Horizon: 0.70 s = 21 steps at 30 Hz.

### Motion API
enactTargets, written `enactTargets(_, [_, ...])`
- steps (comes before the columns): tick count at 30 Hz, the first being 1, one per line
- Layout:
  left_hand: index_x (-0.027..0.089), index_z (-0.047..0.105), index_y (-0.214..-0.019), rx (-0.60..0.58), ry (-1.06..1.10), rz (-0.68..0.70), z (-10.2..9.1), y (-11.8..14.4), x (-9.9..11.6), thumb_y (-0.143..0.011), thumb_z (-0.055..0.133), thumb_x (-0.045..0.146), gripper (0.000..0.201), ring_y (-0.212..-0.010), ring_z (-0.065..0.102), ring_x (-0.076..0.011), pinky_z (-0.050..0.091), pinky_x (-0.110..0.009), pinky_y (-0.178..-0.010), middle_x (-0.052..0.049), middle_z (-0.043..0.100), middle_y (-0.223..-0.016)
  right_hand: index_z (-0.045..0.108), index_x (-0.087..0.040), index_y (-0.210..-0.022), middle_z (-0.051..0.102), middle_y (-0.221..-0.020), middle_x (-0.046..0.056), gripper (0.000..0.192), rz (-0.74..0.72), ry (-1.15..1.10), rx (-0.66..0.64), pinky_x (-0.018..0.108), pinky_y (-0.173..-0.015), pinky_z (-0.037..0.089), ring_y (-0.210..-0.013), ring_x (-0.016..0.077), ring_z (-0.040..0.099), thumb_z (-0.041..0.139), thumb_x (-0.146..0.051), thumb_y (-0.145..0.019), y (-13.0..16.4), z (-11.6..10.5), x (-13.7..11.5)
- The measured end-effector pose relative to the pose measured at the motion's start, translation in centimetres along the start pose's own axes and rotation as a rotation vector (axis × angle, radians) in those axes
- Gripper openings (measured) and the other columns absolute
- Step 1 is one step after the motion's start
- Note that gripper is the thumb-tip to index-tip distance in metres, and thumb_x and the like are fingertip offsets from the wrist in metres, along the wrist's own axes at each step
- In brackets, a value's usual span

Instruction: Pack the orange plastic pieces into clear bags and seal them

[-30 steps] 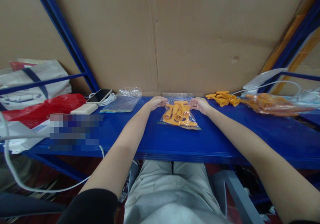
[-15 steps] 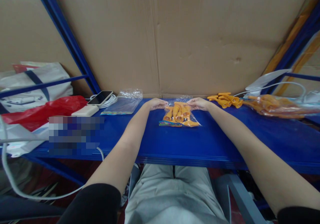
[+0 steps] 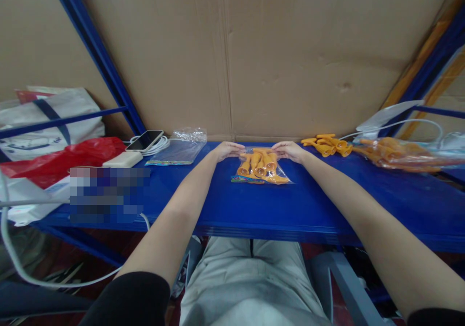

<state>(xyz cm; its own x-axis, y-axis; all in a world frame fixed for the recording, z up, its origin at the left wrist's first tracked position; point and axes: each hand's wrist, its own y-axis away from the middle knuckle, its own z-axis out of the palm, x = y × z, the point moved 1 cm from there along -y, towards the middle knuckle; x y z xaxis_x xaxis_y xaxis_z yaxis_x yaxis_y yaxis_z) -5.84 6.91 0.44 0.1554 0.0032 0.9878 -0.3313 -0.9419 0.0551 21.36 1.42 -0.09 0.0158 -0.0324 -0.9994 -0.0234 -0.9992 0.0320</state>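
Observation:
A clear plastic bag (image 3: 284, 177) lies on the blue tabletop in front of me, with several orange horn-shaped plastic pieces (image 3: 260, 163) inside. A coloured printed strip (image 3: 241, 178) runs along its near edge. At the bag's far left corner, my left hand (image 3: 229, 150) has its fingers closed on the plastic. My right hand (image 3: 288, 150) pinches the far right corner in the same way. The fingertips are small and partly hidden by glare on the film.
Loose orange pieces (image 3: 327, 145) and a filled bag (image 3: 395, 154) lie to the right. On the left are a flat clear bag (image 3: 178, 149), a phone (image 3: 145, 141) on a coiled white cable, a white block (image 3: 123, 160) and red plastic (image 3: 80, 159). Cardboard (image 3: 272, 64) stands behind.
The bag's clear far edge, which stuck up between my hands, now lies lower and shows less. Both hands stay at the same corners, almost unmoved.

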Motion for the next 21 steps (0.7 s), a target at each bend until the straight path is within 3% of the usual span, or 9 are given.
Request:
enactTargets(5, [0.015,0.074,-0.066,0.054,-0.111,0.089,0.9,-0.1,0.3,-0.067,0.063,-0.003,0.022,-0.076,0.074,-0.0167,0.061,-0.034,-0.088,-0.004,0.076,-0.072,0.062,-0.016,-0.059,0.064,-0.054,0.0,0.032,-0.011,0.053,0.032,0.019,-0.06,0.058,-0.05,0.007,0.059,0.058,0.008,-0.08,0.2,0.5,-0.1])
enactTargets(8, [0.015,0.07,-0.058,0.128,-0.29,0.168,1.7,-0.4,0.5,-0.065,0.052,-0.004,0.027,-0.065,0.07,-0.0159,0.061,-0.035,-0.082,-0.001,0.069,-0.06,0.061,-0.016,-0.057,0.061,-0.05,0.0,0.035,-0.006,0.06,0.012,0.017,-0.055,0.056,-0.048,0.0078,0.058,0.052,0.007,-0.082,0.4,0.7,-0.6])
enactTargets(12, [0.016,0.07,-0.057,0.189,-0.602,0.39,2.3,-0.5,0.8,-0.064,0.047,-0.003,0.031,-0.079,0.07,-0.0194,0.056,-0.034,-0.089,-0.003,0.071,-0.068,0.059,-0.015,-0.055,0.062,-0.051,0.006,0.045,0.04,0.078,-0.011,0.022,-0.055,0.057,-0.05,0.0119,0.061,0.041,-0.007,-0.096,0.6,1.2,-1.2])
enactTargets(14, [0.017,0.07,-0.06,0.208,-0.719,0.514,2.4,-0.5,0.9,-0.064,0.046,-0.003,0.031,-0.088,0.07,-0.0203,0.053,-0.031,-0.091,-0.005,0.073,-0.077,0.058,-0.016,-0.055,0.06,-0.049,0.006,0.045,0.009,0.148,0.033,0.024,-0.056,0.058,-0.05,0.0133,0.061,0.05,-0.021,-0.099,0.7,1.5,-1.3])
enactTargets(17, [0.018,0.067,-0.062,0.23,-0.821,0.653,2.5,-0.4,1.0,-0.067,0.044,-0.003,0.031,-0.089,0.067,-0.0191,0.052,-0.029,-0.089,-0.005,0.072,-0.083,0.052,-0.019,-0.056,0.055,-0.044,0.001,0.044,-0.059,0.333,0.106,0.024,-0.053,0.057,-0.046,0.0121,0.058,0.075,-0.038,-0.088,0.6,2.0,-1.5])
enactTargets(21, [0.018,0.061,-0.062,0.255,-0.883,0.828,2.7,-0.6,0.9,-0.07,0.044,-0.004,0.029,-0.083,0.064,-0.0169,0.051,-0.026,-0.081,-0.004,0.067,-0.081,0.055,-0.019,-0.071,0.059,-0.05,-0.001,0.045,-0.094,0.514,0.04,0.023,-0.049,0.055,-0.045,0.011,0.057,0.086,-0.051,-0.074,0.3,2.2,-2.2])
